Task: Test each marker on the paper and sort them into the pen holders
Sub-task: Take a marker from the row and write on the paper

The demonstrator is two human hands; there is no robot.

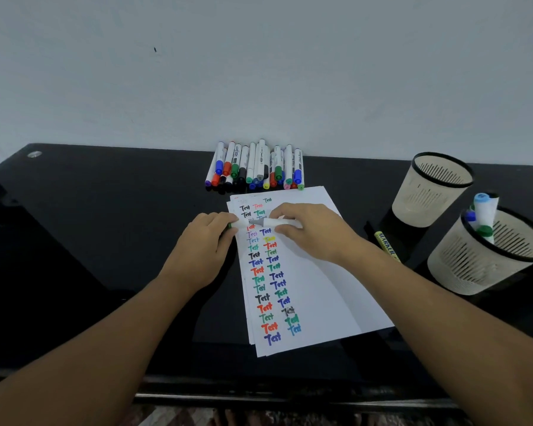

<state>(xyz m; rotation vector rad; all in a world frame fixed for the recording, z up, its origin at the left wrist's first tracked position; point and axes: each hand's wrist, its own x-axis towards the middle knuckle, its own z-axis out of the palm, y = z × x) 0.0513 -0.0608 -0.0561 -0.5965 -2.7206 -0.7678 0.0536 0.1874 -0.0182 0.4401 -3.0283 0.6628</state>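
A stack of white paper (pixel 314 290) lies on the black desk, covered with two columns of coloured "Test" words. Over its upper part my right hand (pixel 314 232) grips a white marker body (pixel 282 223) whose grey tip points left. My left hand (pixel 205 244) pinches the marker's cap (pixel 239 224), which is white with a green end, just left of that tip. A pile of several capped markers (pixel 254 167) lies behind the paper against the wall. Two beige pen holders stand at the right: the far holder (pixel 428 192) looks empty, the near holder (pixel 480 265) contains a few markers.
A yellow marker (pixel 386 245) lies on the desk between the paper and the holders. The grey wall rises directly behind the desk. The desk's front edge (pixel 259 385) runs below the paper. A round grommet (pixel 34 154) sits at the far left corner.
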